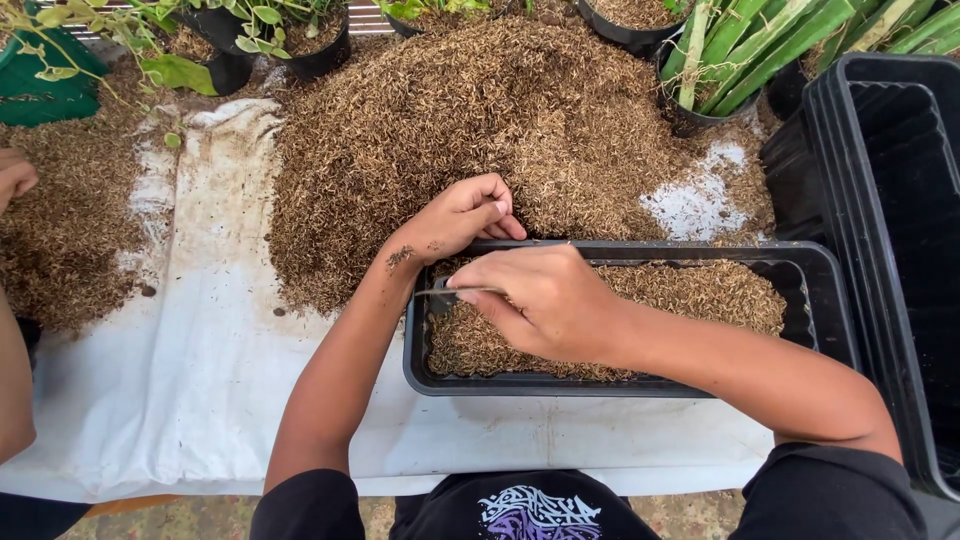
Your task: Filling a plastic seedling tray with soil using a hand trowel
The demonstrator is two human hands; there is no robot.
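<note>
Looking down from the head camera, the black tray (815,300) serves as the landmark: a long rectangular planter lying on a white sheet (200,370), partly filled with dry brown husk (700,290). The fill sits highest toward the tray's right half and front left, which suggests it is being spread rather than dumped.

The person's left hand (462,215) rests at the tray's far left corner, fingers curled together over the rim and into the edge of the large husk heap (500,120) just behind the tray. It appears to be cupped so as to drag loose husk over the rim, and its closeness to the heap keeps that pull short. Whether anything lies inside the curled palm cannot be told.

The right hand (545,300) hovers over the tray's left half, thumb and fingers pinching a thin pale stalk (455,291) held nearly level above the husk. The stalk points left of the hand, toward the tray's left wall.

Right of the tray stands a stack of empty black trays (890,200), within easy reach. Behind the heap, beyond the tray, sit black pots (320,50) with leafy plants and a pot of long green leaves (780,45). Far left of the tray, another person's hand (15,175) and forearm lie by a smaller husk pile (70,220).
</note>
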